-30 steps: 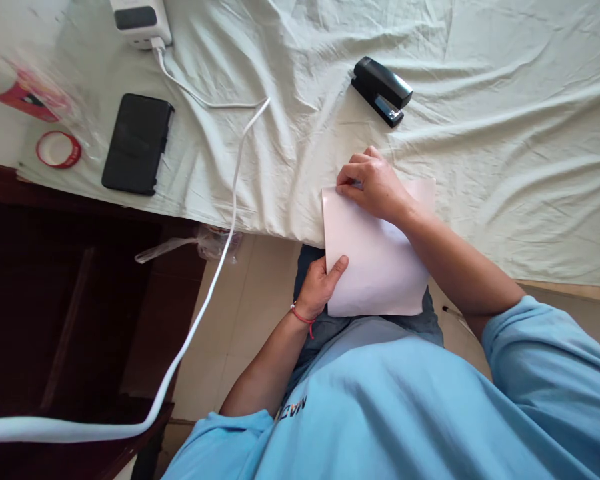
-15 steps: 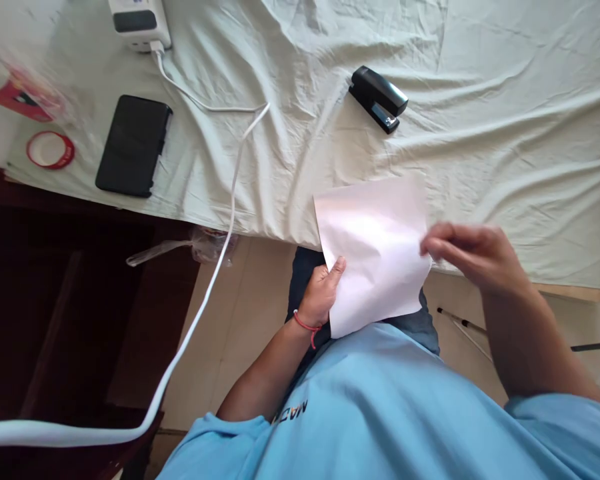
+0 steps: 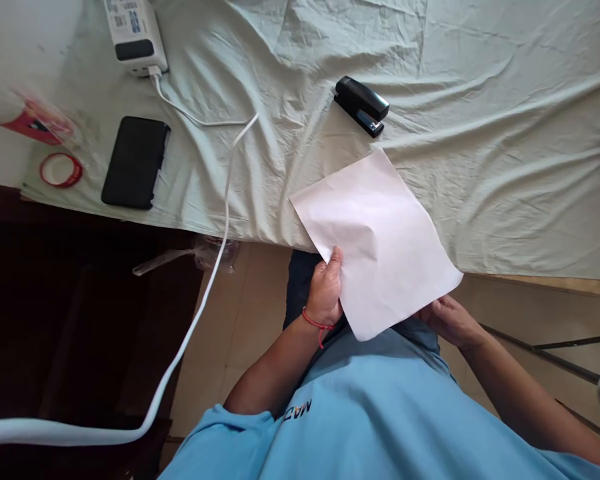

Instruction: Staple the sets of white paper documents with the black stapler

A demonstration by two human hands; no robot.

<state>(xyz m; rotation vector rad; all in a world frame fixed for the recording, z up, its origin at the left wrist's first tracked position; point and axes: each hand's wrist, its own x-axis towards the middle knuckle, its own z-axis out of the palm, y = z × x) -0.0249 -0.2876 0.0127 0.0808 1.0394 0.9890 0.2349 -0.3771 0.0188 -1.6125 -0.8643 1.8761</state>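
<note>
My left hand [image 3: 326, 287] is closed on the left edge of a sheet of white paper [image 3: 390, 240], thumb on top and fingers beneath. The sheet is slightly creased near the thumb and tilted over my lap, its far corner over the table. By the sheet's lower right edge is my right hand [image 3: 450, 320], its fingertips partly hidden under the paper. Whether those fingers grip anything cannot be made out. Beyond the sheet, a black stapler [image 3: 361, 105] lies on the tablecloth.
A pale green cloth [image 3: 505, 167] covers the table. On its left are a black phone [image 3: 136, 162], a red-and-white tape roll [image 3: 61, 170], a plastic-wrapped red item [image 3: 37, 123] and a white power bank [image 3: 135, 40]. Its white cable [image 3: 200, 300] hangs across the left side.
The sheet has turned clockwise, its far corner now pointing toward the stapler. My right hand has moved down from beside the sheet's right edge to its lower edge.
</note>
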